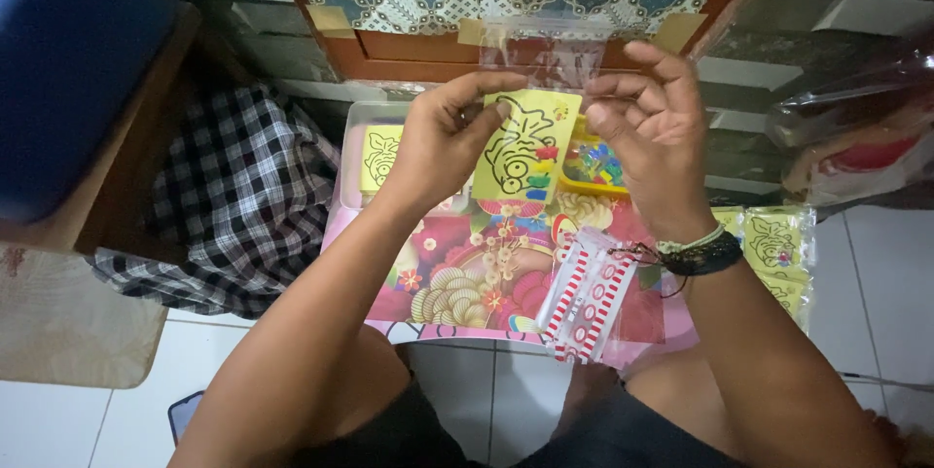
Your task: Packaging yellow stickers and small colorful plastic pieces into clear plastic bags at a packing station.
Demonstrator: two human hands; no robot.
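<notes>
My left hand (440, 140) and my right hand (650, 129) both hold a clear plastic sleeve (535, 59). A yellow card (525, 149) with a black fish outline and small coloured pieces sits partly inside it. The left fingers pinch the sleeve's left edge by the card, the right fingers pinch its right edge. Both are raised above a small pink table (467, 278) with a colourful floral top.
A white tray (355, 152) holding another yellow fish card (380, 157) sits at the table's back. Small coloured pieces (593, 164) lie in a yellow tray. Red-and-white striped strips (584, 298) lie on the table. More packed fish cards (775, 244) are at right. Checked cloth (229, 196) lies left.
</notes>
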